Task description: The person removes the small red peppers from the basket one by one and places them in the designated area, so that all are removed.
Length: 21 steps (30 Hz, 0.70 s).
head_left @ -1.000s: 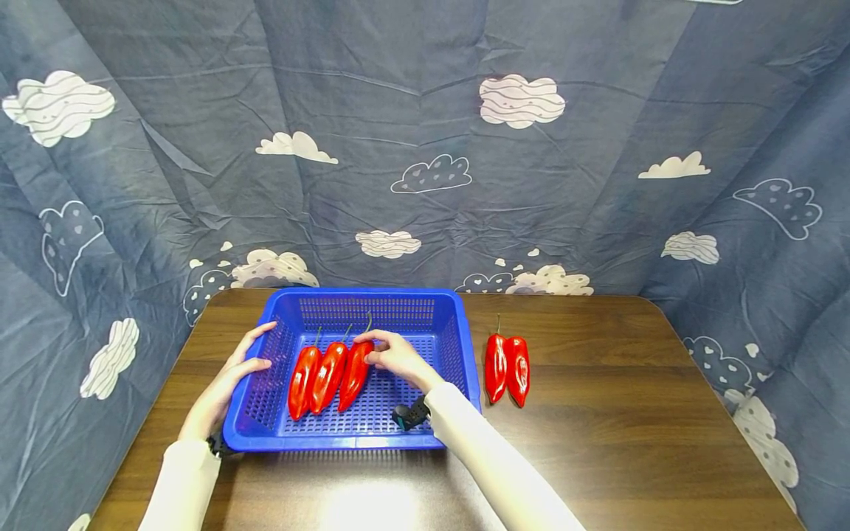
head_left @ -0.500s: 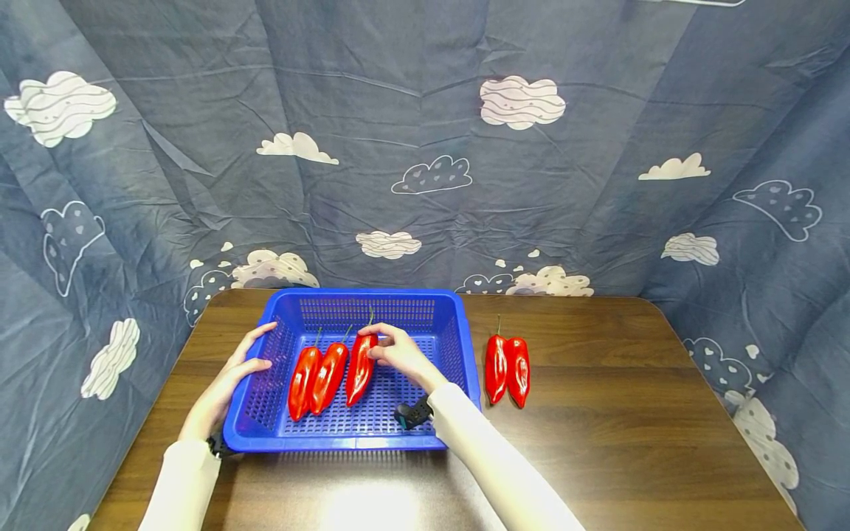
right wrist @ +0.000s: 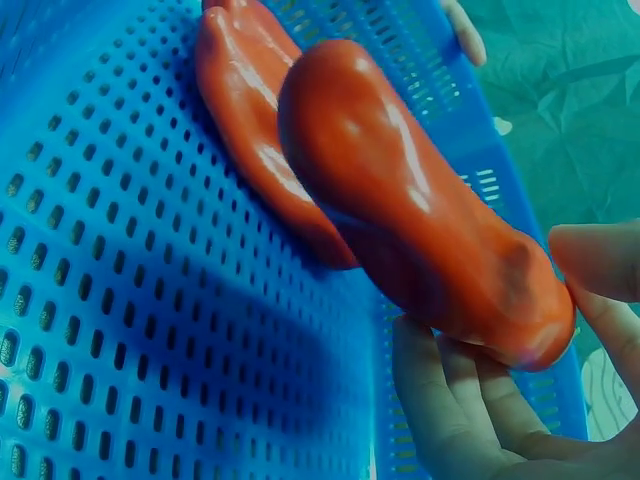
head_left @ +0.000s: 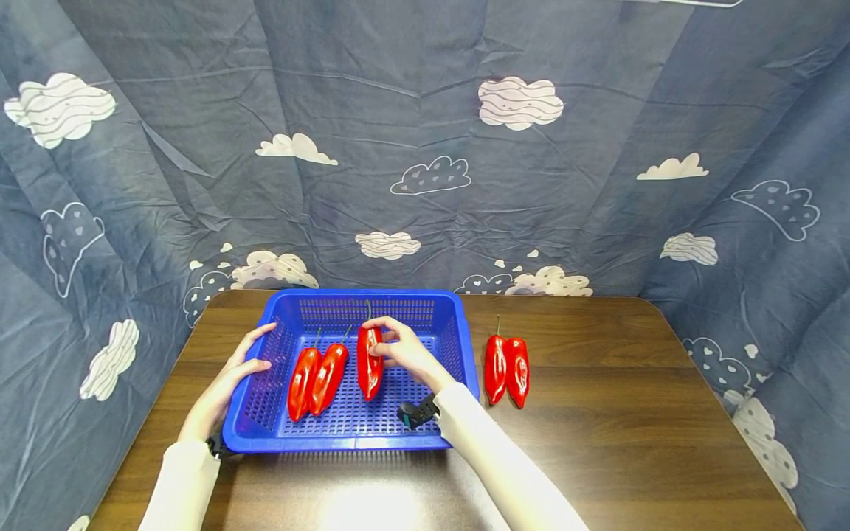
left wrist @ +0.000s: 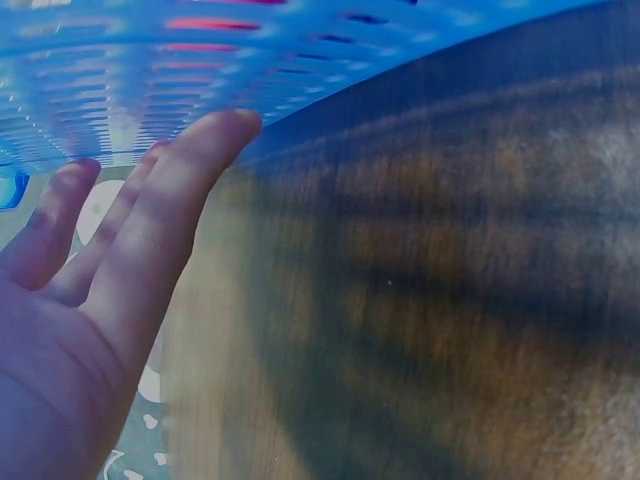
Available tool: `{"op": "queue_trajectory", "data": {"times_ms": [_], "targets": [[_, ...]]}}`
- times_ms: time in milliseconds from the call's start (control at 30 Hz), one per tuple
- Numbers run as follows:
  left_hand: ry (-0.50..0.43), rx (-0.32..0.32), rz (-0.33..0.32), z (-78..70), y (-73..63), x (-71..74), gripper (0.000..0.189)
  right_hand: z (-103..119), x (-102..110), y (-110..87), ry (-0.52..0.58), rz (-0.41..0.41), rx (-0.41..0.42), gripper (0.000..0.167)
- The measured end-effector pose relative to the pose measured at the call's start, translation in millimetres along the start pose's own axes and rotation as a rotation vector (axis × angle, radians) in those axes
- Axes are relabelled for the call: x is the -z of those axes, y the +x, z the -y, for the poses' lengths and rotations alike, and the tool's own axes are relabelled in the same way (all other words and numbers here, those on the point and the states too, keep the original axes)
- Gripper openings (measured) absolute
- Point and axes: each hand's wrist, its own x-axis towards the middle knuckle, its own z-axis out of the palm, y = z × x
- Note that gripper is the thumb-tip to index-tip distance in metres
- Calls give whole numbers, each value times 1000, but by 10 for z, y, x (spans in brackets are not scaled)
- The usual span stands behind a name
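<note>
Long red peppers with green stems lie in the blue plastic basket (head_left: 355, 442). My right hand (head_left: 405, 352) pinches one red pepper (head_left: 369, 365) near its stem end, between thumb and fingers. In the right wrist view this pepper (right wrist: 400, 190) is tilted, apart from the others. Left of it in the basket, a second pepper (head_left: 328, 377) and a third pepper (head_left: 303, 383) lie side by side. My left hand (head_left: 222, 387) touches the basket's left side, its fingers fairly straight. The left wrist view shows that hand (left wrist: 130, 250) against the outside of the slotted wall.
Two more red peppers, one with a stem (head_left: 495, 369) and one beside it (head_left: 518, 371), lie on the brown wooden table (head_left: 631, 413) right of the basket. A dark blue curtain (head_left: 425, 110) with cloud prints hangs behind and at the sides.
My right hand has lifted its pepper away from the other two and moved it slightly right and back. The left hand stays at the basket's side.
</note>
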Motion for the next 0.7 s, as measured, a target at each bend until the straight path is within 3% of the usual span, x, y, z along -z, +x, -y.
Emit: {"op": "queue_trajectory", "data": {"times_ms": [700], "targets": [[7, -8, 2, 8, 6, 8, 60, 149, 171, -114, 4, -72, 31, 47]]}}
